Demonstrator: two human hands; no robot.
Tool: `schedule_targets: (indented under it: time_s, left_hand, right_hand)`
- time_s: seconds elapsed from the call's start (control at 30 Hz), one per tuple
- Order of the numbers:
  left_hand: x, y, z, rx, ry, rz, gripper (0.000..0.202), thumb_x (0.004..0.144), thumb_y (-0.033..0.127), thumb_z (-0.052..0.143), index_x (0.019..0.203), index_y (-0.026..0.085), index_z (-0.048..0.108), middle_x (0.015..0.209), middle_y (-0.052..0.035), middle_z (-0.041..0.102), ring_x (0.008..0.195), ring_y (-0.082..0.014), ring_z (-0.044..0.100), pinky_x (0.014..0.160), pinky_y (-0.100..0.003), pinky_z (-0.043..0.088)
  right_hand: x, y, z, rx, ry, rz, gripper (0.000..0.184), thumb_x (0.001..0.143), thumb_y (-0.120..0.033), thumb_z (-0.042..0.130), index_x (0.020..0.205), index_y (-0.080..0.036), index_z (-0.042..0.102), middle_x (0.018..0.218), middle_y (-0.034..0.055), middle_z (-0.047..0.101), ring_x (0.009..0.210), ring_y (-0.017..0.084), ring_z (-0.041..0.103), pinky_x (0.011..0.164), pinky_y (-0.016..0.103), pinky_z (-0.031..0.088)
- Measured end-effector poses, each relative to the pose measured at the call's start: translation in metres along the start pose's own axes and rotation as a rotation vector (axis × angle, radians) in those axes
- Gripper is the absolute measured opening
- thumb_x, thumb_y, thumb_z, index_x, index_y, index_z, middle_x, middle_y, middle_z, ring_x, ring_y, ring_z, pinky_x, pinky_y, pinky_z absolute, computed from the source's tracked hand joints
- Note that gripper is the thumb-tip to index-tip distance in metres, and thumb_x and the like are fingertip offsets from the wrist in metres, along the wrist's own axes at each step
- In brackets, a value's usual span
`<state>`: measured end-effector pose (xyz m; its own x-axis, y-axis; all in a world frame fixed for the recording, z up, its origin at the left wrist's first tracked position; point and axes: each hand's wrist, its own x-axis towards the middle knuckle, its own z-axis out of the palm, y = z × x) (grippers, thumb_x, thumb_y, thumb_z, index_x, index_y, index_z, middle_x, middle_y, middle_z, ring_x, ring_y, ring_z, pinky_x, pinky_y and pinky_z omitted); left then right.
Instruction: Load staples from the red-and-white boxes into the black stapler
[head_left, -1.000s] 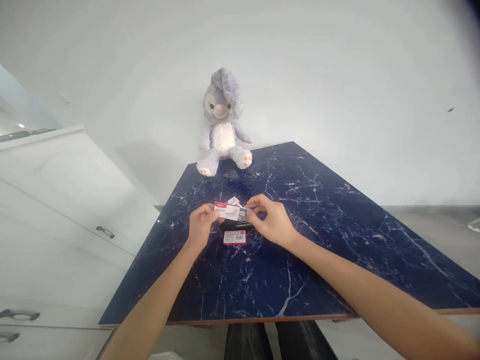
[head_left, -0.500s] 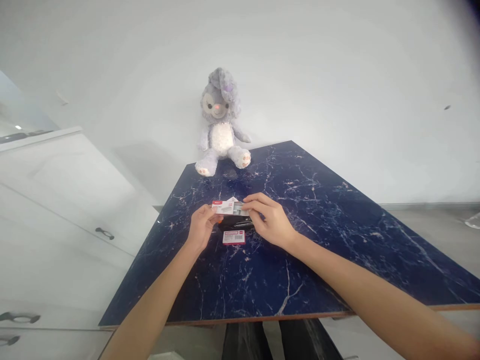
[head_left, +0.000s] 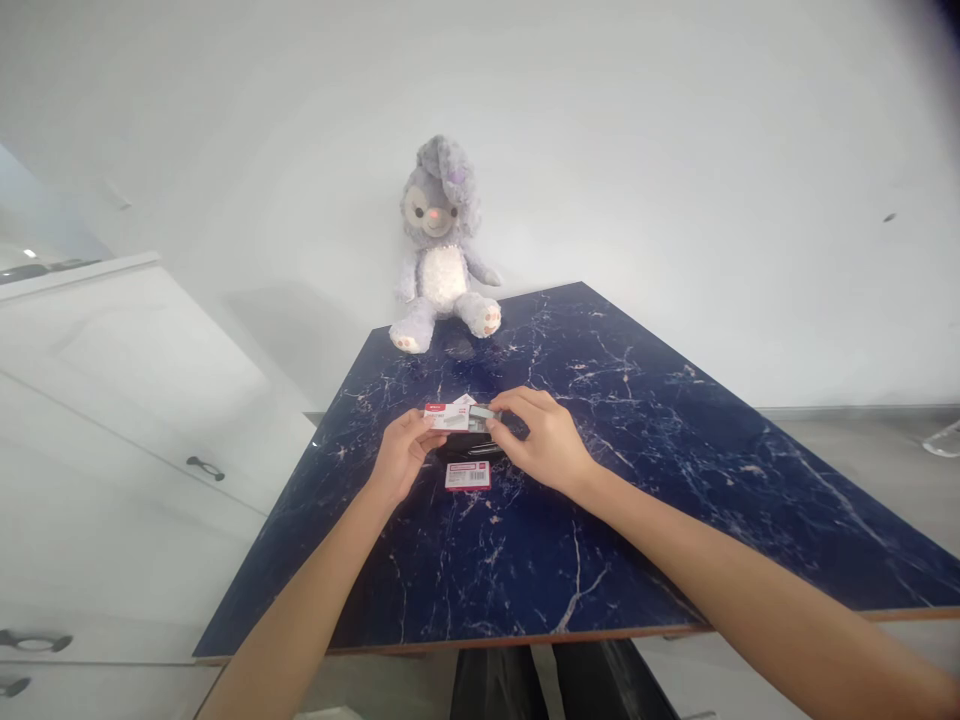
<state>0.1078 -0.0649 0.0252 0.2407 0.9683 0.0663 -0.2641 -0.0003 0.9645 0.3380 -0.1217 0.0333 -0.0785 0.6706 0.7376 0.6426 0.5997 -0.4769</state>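
My left hand (head_left: 401,455) pinches a small white and red box of staples (head_left: 445,417) by its left end, above the table. At the box's right end a grey block of staples (head_left: 481,413) sticks out. The thumb and fingers of my right hand (head_left: 541,435) close on the right end of that block. Below the box lies a black, shiny object (head_left: 472,445), partly hidden by the box and my hands; I cannot make out its full shape. Nearer to me, a second small red and white box (head_left: 468,475) rests flat with a barcode on top.
A lilac plush rabbit (head_left: 442,250) sits at the back of the dark blue marbled table (head_left: 637,480), against the white wall. On the left stands a white cabinet (head_left: 135,420) with dark handles. A pale paper corner (head_left: 465,400) shows behind the held box.
My right fingers have shifted slightly on the grey staples, and more of the block's top shows. My left hand keeps its grip on the box.
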Motion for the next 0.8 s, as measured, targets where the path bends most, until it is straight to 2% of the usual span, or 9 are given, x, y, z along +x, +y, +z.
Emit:
schedule_targets:
  time_s: [0.23, 0.43, 0.67, 0.73, 0.8]
  left_hand:
    - [-0.0004, -0.0010, 0.0023, -0.054, -0.043, -0.102, 0.017, 0.076, 0.029, 0.080, 0.079, 0.016, 0.069, 0.089, -0.0061, 0.077, 0.077, -0.0146, 0.073, 0.068, -0.020, 0.060]
    - [0.0003, -0.0010, 0.0025, -0.074, -0.037, -0.108, 0.015, 0.077, 0.028, 0.080, 0.082, 0.016, 0.072, 0.091, -0.0064, 0.077, 0.080, -0.0155, 0.074, 0.068, -0.020, 0.061]
    - [0.0006, -0.0007, 0.0037, -0.054, -0.016, -0.129, 0.016, 0.077, 0.029, 0.079, 0.083, 0.016, 0.072, 0.093, -0.0075, 0.077, 0.080, -0.0164, 0.073, 0.069, -0.022, 0.062]
    - [0.0002, -0.0007, 0.0047, -0.017, 0.001, -0.098, 0.018, 0.077, 0.030, 0.079, 0.081, 0.016, 0.070, 0.092, -0.0074, 0.077, 0.080, -0.0166, 0.073, 0.070, -0.023, 0.061]
    - [-0.0004, -0.0006, 0.0059, 0.023, 0.019, -0.065, 0.024, 0.075, 0.031, 0.080, 0.070, 0.016, 0.063, 0.089, -0.0069, 0.076, 0.078, -0.0158, 0.073, 0.068, -0.023, 0.060]
  right_hand:
    - [0.0006, -0.0014, -0.0017, 0.020, 0.005, 0.043, 0.014, 0.094, -0.025, 0.056, 0.099, -0.023, 0.069, 0.099, 0.0049, 0.074, 0.092, 0.022, 0.067, 0.088, 0.038, 0.049]
    - [0.0016, -0.0016, -0.0012, 0.030, 0.008, 0.030, 0.015, 0.095, -0.024, 0.054, 0.094, -0.023, 0.069, 0.095, 0.0042, 0.074, 0.089, 0.021, 0.067, 0.087, 0.037, 0.048]
    - [0.0020, -0.0050, -0.0045, 0.094, 0.047, 0.084, 0.017, 0.097, -0.029, 0.054, 0.094, -0.024, 0.070, 0.094, 0.0050, 0.074, 0.088, 0.022, 0.067, 0.086, 0.037, 0.051]
    - [0.0028, -0.0056, -0.0060, 0.147, 0.072, 0.134, 0.019, 0.097, -0.032, 0.054, 0.094, -0.023, 0.071, 0.096, 0.0056, 0.074, 0.089, 0.022, 0.068, 0.085, 0.037, 0.052]
    - [0.0048, -0.0036, -0.0063, 0.249, 0.106, 0.257, 0.022, 0.096, -0.037, 0.055, 0.093, -0.023, 0.071, 0.094, 0.0056, 0.074, 0.087, 0.022, 0.069, 0.083, 0.037, 0.053]
